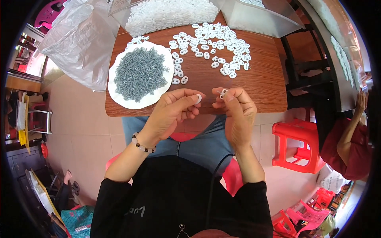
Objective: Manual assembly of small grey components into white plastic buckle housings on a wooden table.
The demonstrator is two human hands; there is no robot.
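The person wears a black top [174, 198] with sleeves pushed up to the elbows and pale lettering on the chest, over blue jeans [198, 141]. A beaded bracelet [139, 144] of pale and dark beads circles the left wrist. A thin black cord [212, 186], possibly a cable, runs down the front.

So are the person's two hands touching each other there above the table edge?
Apart. The head view shows a strip of brown table between the left hand and the right hand, each pinching a small white piece.

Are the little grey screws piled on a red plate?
No, the grey screws lie heaped on a white plate on the wooden table.
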